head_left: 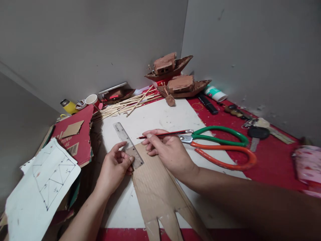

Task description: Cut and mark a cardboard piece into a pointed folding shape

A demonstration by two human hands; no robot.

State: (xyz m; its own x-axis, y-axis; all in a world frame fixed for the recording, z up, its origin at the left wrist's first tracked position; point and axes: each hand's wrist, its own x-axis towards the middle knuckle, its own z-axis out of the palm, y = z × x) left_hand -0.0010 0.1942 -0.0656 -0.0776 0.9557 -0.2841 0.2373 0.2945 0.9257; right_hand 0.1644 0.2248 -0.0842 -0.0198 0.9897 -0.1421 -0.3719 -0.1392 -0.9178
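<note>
My left hand pinches the lower left edge of a clear ruler. The ruler lies slanted, its lower end over the top of a brown cardboard piece with pointed cuts along its near end. My right hand holds a dark red and black pencil, its tip pointing left near the ruler's right edge. Scissors with one green and one orange handle lie just right of the pencil, their blades partly hidden by my right hand.
A white board covers the red table. Thin sticks and brown model boats stand at the back. A drawn paper sheet and red cardboard are left. Keys and a black marker lie right.
</note>
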